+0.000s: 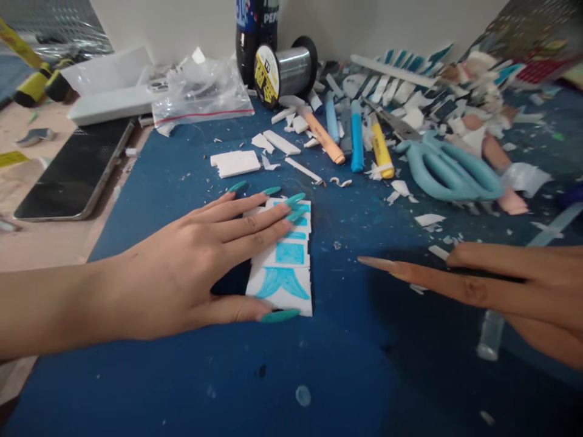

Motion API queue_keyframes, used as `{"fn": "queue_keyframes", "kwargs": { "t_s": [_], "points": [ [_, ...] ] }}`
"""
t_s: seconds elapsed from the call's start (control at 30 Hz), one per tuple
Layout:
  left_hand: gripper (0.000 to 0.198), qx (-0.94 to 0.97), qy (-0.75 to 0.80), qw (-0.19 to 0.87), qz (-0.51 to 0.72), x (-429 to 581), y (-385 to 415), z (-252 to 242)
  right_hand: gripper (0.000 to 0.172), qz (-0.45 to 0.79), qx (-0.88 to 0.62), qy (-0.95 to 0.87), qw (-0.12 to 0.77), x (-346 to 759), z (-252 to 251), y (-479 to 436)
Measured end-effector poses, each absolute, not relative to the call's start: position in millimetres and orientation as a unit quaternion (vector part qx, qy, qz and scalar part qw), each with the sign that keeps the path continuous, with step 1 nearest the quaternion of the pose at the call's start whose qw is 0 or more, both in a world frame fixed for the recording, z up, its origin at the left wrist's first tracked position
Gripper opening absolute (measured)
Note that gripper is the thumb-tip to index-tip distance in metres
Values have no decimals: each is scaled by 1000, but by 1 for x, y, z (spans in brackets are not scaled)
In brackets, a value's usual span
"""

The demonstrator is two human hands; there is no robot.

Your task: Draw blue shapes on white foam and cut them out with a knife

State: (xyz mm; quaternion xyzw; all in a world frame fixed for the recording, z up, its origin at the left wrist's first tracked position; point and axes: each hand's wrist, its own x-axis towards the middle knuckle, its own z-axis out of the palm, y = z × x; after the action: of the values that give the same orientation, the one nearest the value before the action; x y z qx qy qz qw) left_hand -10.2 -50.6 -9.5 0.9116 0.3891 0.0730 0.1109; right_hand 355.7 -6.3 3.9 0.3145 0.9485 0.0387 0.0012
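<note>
My left hand (pixel 191 267) lies flat with fingers spread on a stack of white foam pieces painted with blue shapes (pixel 286 273), on the blue cutting mat (pixel 228 376). Its thumb rests along the stack's near edge. My right hand (pixel 510 291) hovers low over the mat at the right, fingers stretched out toward the foam pieces, holding nothing I can see. A small clear tube (pixel 489 334) lies under that hand.
Blue-handled scissors (pixel 449 170), several markers (pixel 355 136), white foam offcuts (pixel 234 162) and scraps litter the mat's far side. A wire spool (pixel 285 70) and dark bottle (pixel 255 30) stand behind. A phone (pixel 75 173) and a plastic bag (pixel 200 91) lie at left.
</note>
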Motion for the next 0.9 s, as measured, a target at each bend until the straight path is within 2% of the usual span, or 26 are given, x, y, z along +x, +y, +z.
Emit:
{"fn": "queue_keyframes", "kwargs": {
  "t_s": [0.1,0.3,0.47,0.6,0.77,0.9],
  "points": [
    [75,910,380,131,100,-11,-49,-14,53,29,264,964,12,341,16,-3],
    [88,887,412,180,104,-11,-45,-14,69,33,152,985,-70,297,11,3],
    [91,890,402,191,98,-8,-44,-12,78,46,132,990,-28,282,9,5],
    [90,895,395,181,104,-8,-44,-14,79,39,134,990,-3,276,16,4],
    [88,896,394,173,109,-8,-43,-14,82,36,113,993,-7,270,18,4],
    [88,900,389,162,109,-7,-44,-14,78,69,107,992,-17,265,19,4]
  ]
}}
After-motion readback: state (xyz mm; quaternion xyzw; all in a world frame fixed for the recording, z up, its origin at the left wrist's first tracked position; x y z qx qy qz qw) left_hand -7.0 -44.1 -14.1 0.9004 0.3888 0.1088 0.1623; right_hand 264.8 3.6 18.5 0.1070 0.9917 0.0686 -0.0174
